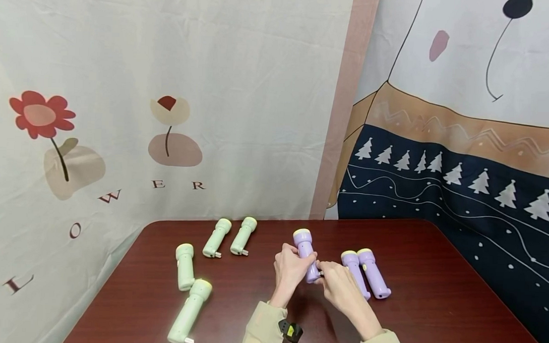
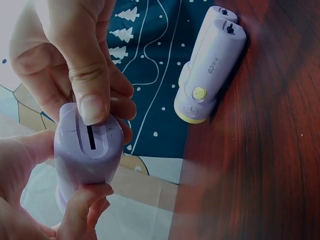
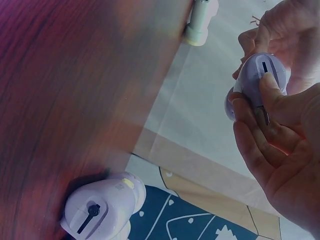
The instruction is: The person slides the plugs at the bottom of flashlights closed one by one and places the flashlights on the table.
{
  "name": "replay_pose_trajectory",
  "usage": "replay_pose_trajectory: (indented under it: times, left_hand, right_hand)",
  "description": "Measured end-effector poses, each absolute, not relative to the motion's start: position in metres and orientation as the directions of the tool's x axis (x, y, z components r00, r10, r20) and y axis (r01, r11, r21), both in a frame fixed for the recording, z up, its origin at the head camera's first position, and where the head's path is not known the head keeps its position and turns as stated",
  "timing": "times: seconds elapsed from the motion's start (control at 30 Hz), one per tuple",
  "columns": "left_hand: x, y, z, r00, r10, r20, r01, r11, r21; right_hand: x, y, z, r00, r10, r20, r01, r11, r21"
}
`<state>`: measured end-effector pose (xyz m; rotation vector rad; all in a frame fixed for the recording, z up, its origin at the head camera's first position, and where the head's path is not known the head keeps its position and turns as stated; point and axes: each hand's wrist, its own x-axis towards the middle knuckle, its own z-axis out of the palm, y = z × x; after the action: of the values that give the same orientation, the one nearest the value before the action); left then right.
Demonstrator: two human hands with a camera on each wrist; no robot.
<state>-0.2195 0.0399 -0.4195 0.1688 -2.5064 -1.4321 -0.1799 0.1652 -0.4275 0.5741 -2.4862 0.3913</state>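
A purple flashlight (image 1: 304, 243) with a pale yellow head is gripped by my left hand (image 1: 291, 268) above the table, its head pointing away from me. My right hand (image 1: 340, 290) is at its tail end. In the left wrist view, the right thumb presses beside a dark slot in the flashlight's end (image 2: 87, 162). A thin metal piece (image 3: 266, 116) sticks out near the right fingers in the right wrist view; whether the fingers pinch it is hard to tell. Two more purple flashlights (image 1: 374, 276) lie side by side just beyond the right hand.
Several light green flashlights lie on the left of the dark red table (image 1: 129, 297): two at the back (image 1: 243, 237), others nearer (image 1: 190, 312), some with a small tab jutting from the tail. Printed cloths (image 1: 258, 115) hang behind the table and along its right side.
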Motion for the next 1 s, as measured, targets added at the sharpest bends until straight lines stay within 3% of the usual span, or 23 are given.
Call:
replay_pose_trajectory:
  times: [0.6,1.0]
  left_hand:
    - [-0.2201,0.0396,-0.4213,-0.961,-0.230,0.151,0.014,0.508,0.861]
    - [-0.2188,0.0406,-0.4204,-0.962,-0.229,0.147,0.014,0.497,0.868]
  right_hand:
    - [-0.1816,0.1657,-0.4300,-0.723,-0.344,0.599,-0.496,0.862,-0.102]
    - [-0.1801,0.1654,-0.4282,-0.742,-0.345,0.575,-0.485,0.868,-0.104]
